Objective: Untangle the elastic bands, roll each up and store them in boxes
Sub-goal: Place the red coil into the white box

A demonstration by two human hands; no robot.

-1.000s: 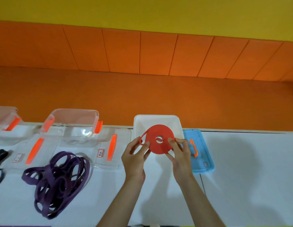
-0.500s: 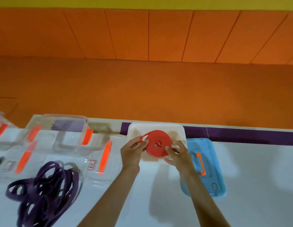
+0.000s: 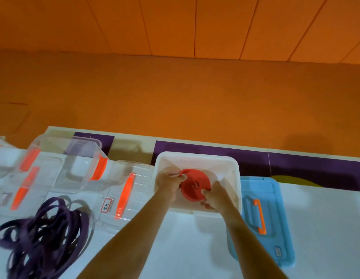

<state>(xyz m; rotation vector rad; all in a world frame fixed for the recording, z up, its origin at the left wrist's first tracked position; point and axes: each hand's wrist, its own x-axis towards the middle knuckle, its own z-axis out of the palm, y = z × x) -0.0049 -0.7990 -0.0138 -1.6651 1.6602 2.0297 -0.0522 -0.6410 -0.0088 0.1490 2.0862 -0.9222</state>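
Spanning white table, orange wall behind; both hands' fingers pinching red rolled band inside white box.

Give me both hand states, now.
Left hand: closed on rolled red band.
Right hand: closed on the same band.

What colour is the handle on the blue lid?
Orange handle on the blue lid, head view.

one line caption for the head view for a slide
Both hands, left hand and right hand, lower a rolled red band into the white box, purple bands still tangled.
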